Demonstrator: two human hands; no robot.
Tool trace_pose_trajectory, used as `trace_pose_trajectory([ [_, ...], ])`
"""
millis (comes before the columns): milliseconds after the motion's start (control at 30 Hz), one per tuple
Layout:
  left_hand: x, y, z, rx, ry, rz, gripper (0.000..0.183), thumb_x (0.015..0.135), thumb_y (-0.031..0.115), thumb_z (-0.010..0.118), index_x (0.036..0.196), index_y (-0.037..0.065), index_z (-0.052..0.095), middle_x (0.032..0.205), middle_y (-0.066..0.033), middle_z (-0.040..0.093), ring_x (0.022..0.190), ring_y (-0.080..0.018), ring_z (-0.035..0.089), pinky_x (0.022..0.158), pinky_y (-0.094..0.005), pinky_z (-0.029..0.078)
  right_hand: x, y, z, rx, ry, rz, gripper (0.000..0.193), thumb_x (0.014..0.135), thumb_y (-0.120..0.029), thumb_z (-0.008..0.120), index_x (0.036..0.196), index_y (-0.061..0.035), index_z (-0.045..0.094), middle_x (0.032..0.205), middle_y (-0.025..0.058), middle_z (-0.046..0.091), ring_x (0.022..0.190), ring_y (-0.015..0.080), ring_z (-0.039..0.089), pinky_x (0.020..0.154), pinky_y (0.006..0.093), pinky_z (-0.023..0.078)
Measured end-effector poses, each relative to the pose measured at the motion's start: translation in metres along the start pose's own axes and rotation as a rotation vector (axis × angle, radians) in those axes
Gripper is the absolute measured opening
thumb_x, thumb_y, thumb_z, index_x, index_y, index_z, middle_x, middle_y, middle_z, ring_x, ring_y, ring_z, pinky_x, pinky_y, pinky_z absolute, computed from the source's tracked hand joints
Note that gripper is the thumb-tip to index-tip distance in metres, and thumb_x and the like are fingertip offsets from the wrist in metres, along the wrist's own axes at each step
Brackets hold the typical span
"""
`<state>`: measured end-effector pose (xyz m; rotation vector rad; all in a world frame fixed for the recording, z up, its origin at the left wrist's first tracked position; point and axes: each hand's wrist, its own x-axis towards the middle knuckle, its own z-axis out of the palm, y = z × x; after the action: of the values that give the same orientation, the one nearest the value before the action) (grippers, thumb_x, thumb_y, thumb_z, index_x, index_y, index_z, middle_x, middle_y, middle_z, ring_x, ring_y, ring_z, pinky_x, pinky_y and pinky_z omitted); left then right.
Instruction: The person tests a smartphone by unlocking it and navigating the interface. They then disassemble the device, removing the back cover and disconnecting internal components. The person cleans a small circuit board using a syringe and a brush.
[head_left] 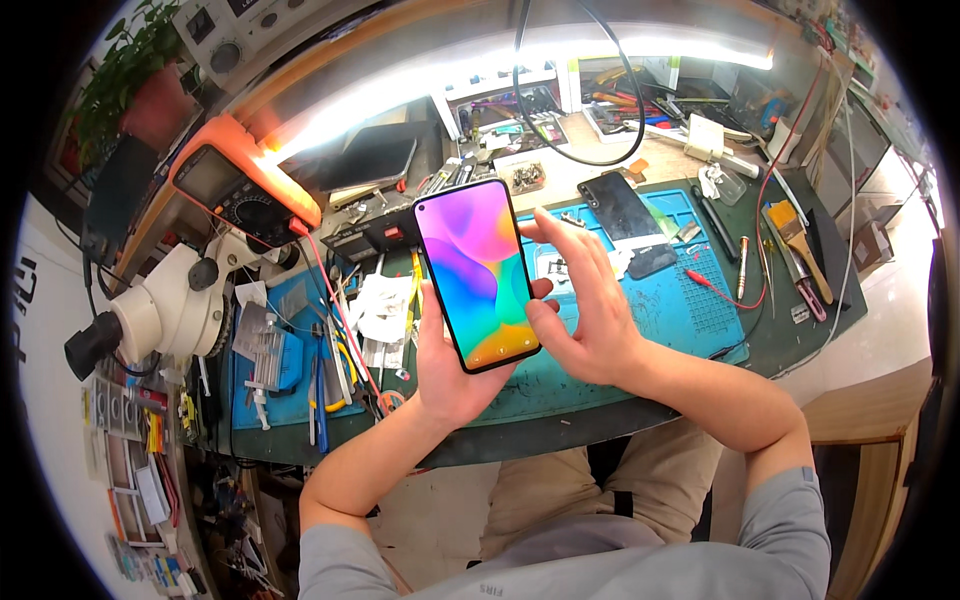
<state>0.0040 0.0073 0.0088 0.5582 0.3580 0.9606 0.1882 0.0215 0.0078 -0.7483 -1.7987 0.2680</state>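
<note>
Over cluttered workbench [560, 430], clasps lit smartphone [475, 265] in left hand [448, 380]; holds spread right hand [597, 325] at its right edge; cannot tell if touching.

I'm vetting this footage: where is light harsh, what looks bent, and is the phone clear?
Head view: the light strip is blown out to white; head view: fisheye distortion bows the workbench's front edge; head view: the phone looks reasonably sharp, no obvious glare on its screen.

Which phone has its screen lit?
The phone in the left hand: it glows multicoloured, while the dark phone lying on the bench shows no lit screen.
</note>
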Motion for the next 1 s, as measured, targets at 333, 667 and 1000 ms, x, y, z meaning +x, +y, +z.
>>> trace_pose_trajectory([
  [333, 0.0001, -0.0016, -0.0011, 0.018, 0.017, 0.012, 0.086, 0.097, 0.079, 0.02, 0.154, 0.017, 0.037, 0.143, -0.0171, 0.054, 0.129, -0.0347, 0.054, 0.111, -0.0549, 0.038, -0.0014, -0.0001, -0.0012, 0.012, -0.03, 0.005, 0.077, 0.081, 0.001, 0.06, 0.152, 0.0051, 0.032, 0.14, 0.0206, 0.052, 0.127, 0.0352, 0.051, 0.109, 0.0463, 0.039],
  [667, -0.0001, -0.0007, 0.0008, 0.012, 0.012, 0.006, 0.085, 0.098, 0.078, 0.02, 0.154, 0.017, 0.037, 0.143, -0.017, 0.054, 0.129, -0.0343, 0.054, 0.111, -0.0546, 0.037, -0.0007, 0.0004, 0.0002, 0.017, -0.002, 0.0, 0.072, 0.082, -0.005, 0.062, 0.149, 0.0047, 0.037, 0.137, 0.0213, 0.053, 0.123, 0.0388, 0.052, 0.106, 0.047, 0.04],
  [1000, 0.0005, -0.0012, -0.0012, -0.004, 0.0, -0.004, 0.085, 0.098, 0.077, 0.019, 0.154, 0.016, 0.037, 0.141, -0.0178, 0.055, 0.127, -0.0344, 0.056, 0.11, -0.0536, 0.039, -0.0022, 0.002, 0.0007, 0.019, -0.006, 0.005, 0.073, 0.082, -0.005, 0.063, 0.149, 0.0043, 0.037, 0.137, 0.0215, 0.053, 0.124, 0.0386, 0.051, 0.107, 0.047, 0.04],
])
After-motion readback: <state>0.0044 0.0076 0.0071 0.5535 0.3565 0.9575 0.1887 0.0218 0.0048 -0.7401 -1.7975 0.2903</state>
